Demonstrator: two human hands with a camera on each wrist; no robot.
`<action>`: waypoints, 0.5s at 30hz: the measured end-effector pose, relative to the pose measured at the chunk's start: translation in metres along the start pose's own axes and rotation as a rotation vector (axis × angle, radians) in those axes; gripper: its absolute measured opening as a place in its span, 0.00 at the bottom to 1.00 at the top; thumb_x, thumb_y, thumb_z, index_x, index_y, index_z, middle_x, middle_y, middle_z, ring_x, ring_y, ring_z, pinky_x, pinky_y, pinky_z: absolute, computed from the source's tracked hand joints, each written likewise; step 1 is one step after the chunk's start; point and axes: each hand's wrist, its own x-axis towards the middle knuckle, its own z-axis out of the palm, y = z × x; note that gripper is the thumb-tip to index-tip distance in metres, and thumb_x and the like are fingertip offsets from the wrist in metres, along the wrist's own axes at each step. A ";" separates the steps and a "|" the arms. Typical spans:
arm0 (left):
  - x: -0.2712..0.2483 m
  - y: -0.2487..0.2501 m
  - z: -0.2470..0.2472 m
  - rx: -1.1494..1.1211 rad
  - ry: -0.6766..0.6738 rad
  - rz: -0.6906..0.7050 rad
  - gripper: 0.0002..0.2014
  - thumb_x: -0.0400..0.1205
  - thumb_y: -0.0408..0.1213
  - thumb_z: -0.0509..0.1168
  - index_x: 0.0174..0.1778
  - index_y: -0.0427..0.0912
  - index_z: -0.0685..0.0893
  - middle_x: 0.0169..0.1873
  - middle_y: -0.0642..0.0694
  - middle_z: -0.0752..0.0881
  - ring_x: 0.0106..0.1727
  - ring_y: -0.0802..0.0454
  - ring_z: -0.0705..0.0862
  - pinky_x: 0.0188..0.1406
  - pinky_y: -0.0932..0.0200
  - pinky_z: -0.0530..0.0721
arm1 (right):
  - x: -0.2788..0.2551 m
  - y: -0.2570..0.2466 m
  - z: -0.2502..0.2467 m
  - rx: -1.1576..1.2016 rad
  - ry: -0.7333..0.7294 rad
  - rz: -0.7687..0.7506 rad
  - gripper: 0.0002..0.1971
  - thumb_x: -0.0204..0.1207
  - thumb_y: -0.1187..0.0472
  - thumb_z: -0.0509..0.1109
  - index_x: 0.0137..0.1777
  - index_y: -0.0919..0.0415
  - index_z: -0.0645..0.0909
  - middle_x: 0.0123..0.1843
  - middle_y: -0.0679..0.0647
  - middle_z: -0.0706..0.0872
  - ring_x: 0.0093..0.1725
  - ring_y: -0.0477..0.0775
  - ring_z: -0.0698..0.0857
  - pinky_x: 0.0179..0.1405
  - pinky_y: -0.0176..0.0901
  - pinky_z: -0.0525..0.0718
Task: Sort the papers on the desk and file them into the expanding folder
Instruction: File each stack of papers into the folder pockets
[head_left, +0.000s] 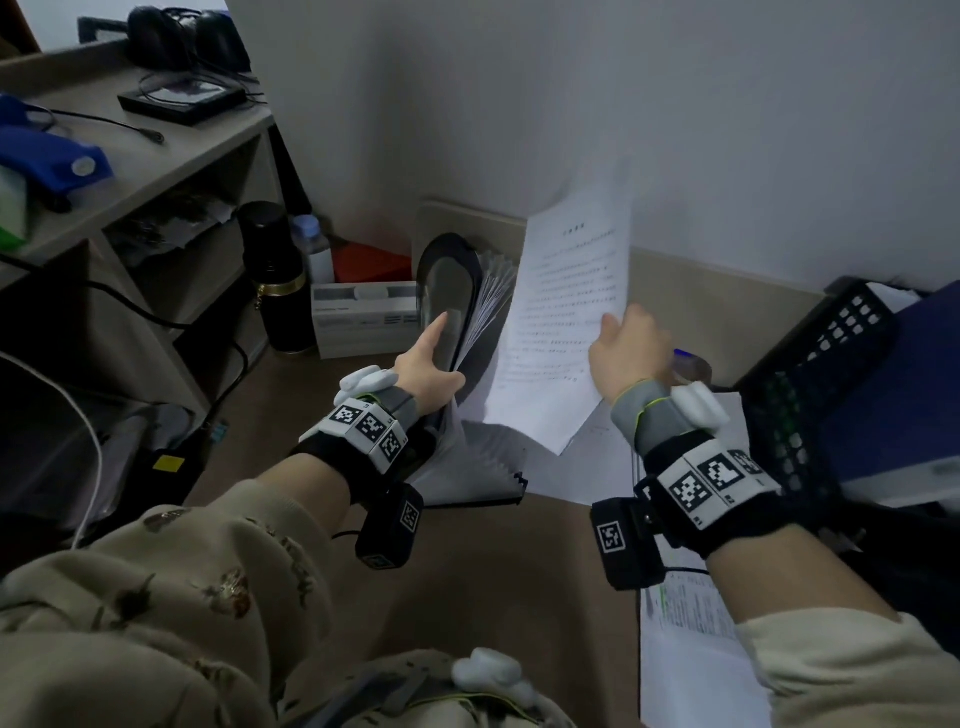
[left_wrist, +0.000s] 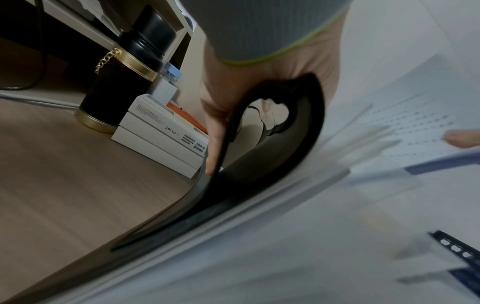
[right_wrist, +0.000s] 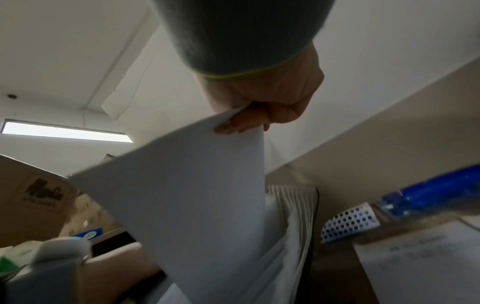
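One sheet hung pinched in your right hand, just right of the folder on the desk; your left hand gripped its bent-back cover, pockets open toward the sheet.

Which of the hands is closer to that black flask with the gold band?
The left. The left hand grips the folder's black cover, just right of the flask; the right hand holds a sheet farther right.
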 end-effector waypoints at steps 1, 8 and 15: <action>0.000 0.000 0.000 -0.002 0.001 0.000 0.41 0.76 0.32 0.64 0.83 0.65 0.57 0.74 0.46 0.75 0.48 0.52 0.78 0.49 0.61 0.74 | -0.003 0.002 0.004 -0.007 -0.027 0.004 0.14 0.85 0.59 0.55 0.58 0.70 0.75 0.60 0.71 0.81 0.61 0.71 0.78 0.51 0.52 0.73; 0.004 -0.002 -0.005 -0.030 0.041 -0.032 0.42 0.75 0.32 0.64 0.82 0.65 0.58 0.77 0.45 0.73 0.61 0.44 0.81 0.54 0.61 0.76 | -0.014 0.013 0.012 -0.056 -0.178 0.044 0.14 0.84 0.63 0.55 0.61 0.71 0.76 0.63 0.73 0.79 0.60 0.71 0.80 0.45 0.46 0.71; 0.003 -0.003 -0.007 -0.035 0.024 -0.025 0.42 0.75 0.32 0.64 0.82 0.66 0.57 0.77 0.46 0.73 0.47 0.50 0.81 0.47 0.61 0.76 | -0.002 0.006 0.017 -0.097 -0.263 0.057 0.14 0.82 0.67 0.57 0.62 0.73 0.77 0.63 0.71 0.81 0.64 0.69 0.79 0.49 0.46 0.74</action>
